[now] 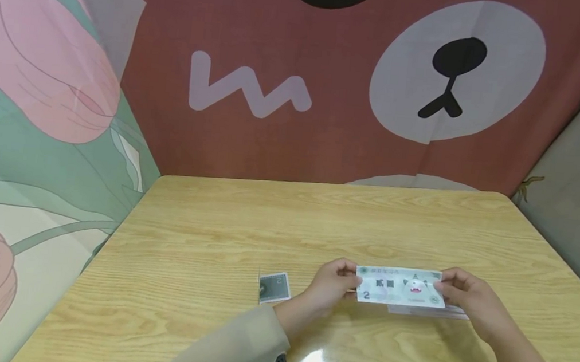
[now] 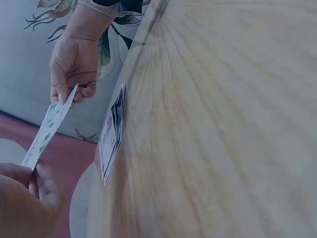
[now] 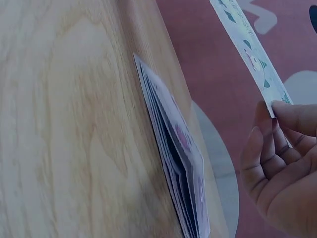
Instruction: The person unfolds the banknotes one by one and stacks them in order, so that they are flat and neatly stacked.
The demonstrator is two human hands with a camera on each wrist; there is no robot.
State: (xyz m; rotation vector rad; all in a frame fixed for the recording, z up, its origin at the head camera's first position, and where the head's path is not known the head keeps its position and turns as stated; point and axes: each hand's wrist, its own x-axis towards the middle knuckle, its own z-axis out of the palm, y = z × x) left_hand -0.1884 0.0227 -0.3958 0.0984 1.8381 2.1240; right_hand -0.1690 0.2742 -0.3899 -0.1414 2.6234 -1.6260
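A pale green toy banknote (image 1: pixel 399 294) with a "2" and a cartoon face is held up flat toward the head camera. My left hand (image 1: pixel 329 283) pinches its left end between thumb and fingers, while my right hand (image 1: pixel 475 303) pinches the right end. In the head view a stack of pinkish notes (image 1: pixel 428 312) peeks out behind the banknote's lower edge. Both wrist views show this stack (image 3: pixel 173 134) lying on the tabletop, its layers slightly fanned apart, below the raised banknote (image 2: pixel 47 131).
Left of my left hand, a small dark square card with a white border (image 1: pixel 274 289) lies on the wooden table (image 1: pixel 187 229). Behind the table's far edge hangs a reddish-brown cloth (image 1: pixel 251 149) with a cartoon bear; a flower-patterned cloth (image 1: pixel 50 85) hangs at the left.
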